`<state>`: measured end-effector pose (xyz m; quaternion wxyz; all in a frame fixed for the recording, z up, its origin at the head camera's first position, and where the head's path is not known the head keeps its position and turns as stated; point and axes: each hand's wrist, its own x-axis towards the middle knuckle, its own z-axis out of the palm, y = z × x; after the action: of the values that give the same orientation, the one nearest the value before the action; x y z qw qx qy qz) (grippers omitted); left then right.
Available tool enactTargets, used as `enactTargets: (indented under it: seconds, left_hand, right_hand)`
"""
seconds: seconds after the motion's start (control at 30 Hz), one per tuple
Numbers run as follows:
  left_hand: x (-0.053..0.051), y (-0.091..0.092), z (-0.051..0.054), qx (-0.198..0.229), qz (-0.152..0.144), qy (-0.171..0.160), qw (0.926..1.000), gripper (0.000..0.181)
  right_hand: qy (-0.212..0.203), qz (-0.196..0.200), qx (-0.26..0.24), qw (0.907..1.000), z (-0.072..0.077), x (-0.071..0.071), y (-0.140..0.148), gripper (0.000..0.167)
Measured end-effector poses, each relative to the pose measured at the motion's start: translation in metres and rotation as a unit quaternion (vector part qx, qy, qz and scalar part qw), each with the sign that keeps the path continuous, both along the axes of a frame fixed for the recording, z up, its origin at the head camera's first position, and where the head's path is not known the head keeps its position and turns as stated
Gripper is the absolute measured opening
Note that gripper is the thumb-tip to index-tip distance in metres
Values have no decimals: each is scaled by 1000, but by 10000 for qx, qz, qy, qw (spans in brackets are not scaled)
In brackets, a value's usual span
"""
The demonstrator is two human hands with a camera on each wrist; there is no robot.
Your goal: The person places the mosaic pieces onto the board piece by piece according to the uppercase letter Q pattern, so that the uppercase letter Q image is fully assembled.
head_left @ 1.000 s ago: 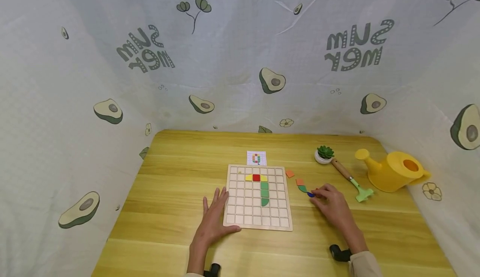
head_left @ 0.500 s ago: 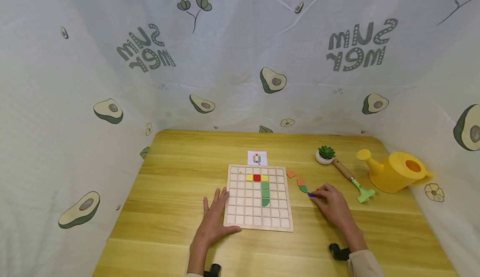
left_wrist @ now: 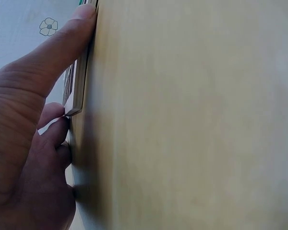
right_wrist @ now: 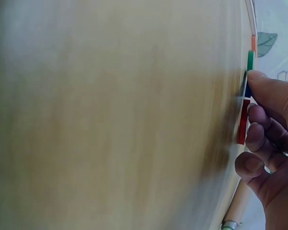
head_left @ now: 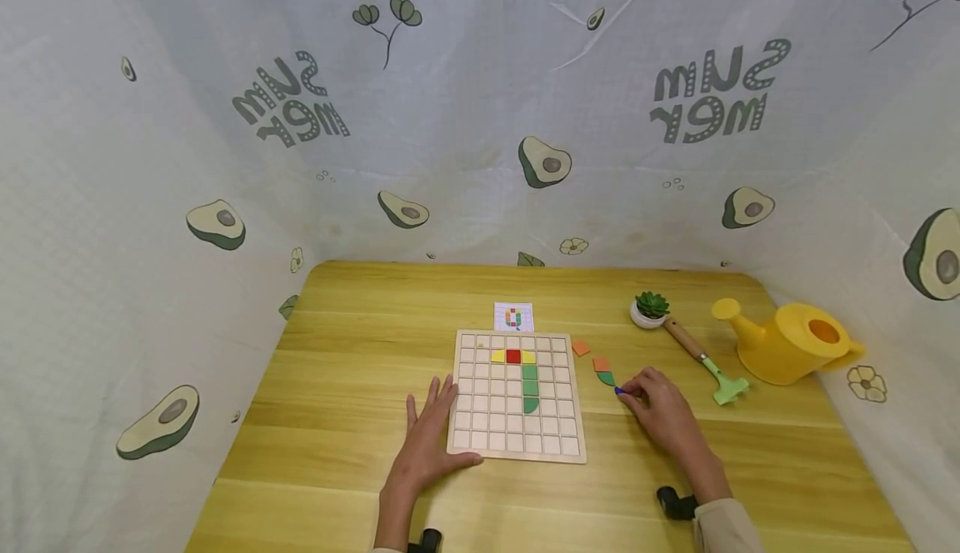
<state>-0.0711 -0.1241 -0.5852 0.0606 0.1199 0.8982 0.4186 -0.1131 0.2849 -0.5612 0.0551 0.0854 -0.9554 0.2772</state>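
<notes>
A square wooden grid board lies flat on the table. On it sit a red square, yellow pieces on both sides of it, and a column of green pieces. My left hand rests at the board's near-left corner, fingers spread along the left edge and thumb at the front edge. To the right of the board, my right hand pinches a small blue piece, largely covered by the fingers. A red piece lies under that hand in the right wrist view.
Orange squares and a green quarter-round piece lie right of the board. Behind it is a pattern card. A potted succulent, a small green rake and a yellow watering can stand farther right.
My right fingers have closed in on the blue piece, so less of it shows now. The left hand and the board stay in place.
</notes>
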Motion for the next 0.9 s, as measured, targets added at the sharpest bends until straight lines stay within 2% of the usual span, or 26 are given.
enactTargets:
  seconds: [0.13, 0.37, 0.47, 0.9]
  left_hand:
    - [1, 1, -1, 11, -11, -28, 10000, 122]
    - [1, 0, -1, 15, -8, -5, 10000, 122]
    - [1, 0, -1, -27, -12, 13, 10000, 122]
    - [1, 0, 0, 50, -12, 30, 10000, 121]
  right_hand:
    - [96, -29, 9, 9999, -1, 3, 1, 7]
    - [605, 52, -105, 9981, 0, 7, -2, 12]
    - [691, 135, -191, 9973, 2, 7, -9, 13]
    - [165, 562, -456, 9972, 10, 16, -72, 14]
